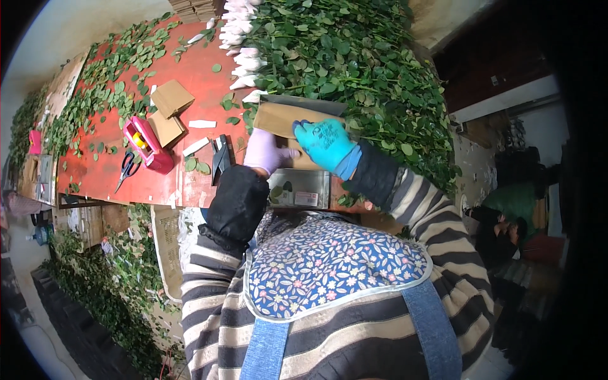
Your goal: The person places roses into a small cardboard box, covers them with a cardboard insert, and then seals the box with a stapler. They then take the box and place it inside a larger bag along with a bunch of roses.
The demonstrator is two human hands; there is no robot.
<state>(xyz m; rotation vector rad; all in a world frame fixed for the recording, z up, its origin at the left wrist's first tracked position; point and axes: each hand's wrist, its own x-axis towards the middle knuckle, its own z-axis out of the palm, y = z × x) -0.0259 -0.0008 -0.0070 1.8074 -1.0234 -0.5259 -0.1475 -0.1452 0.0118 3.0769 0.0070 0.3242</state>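
Note:
Both of my hands are at a sheet of brown cardboard (275,119) above the table's near edge. My left hand (271,152), in a pale purple glove, closes on its left side. My right hand (326,144), in a teal glove with dark fingertips, grips it from the right, fingers bent over it. Part of the cardboard is hidden under the gloves. Below it is a shiny metal tray (316,180) with a label and a few leaves. A dark grey strip (304,102) lies along the cardboard's far side. Left of my left hand is a black stapler (220,155).
On the red table (206,57) to the left are a pink tape dispenser (152,149), dark scissors (128,170) and folded cardboard pieces (172,98). Leafy stems (354,57) with pale buds (237,28) are piled ahead and right. A crate (166,247) stands lower left.

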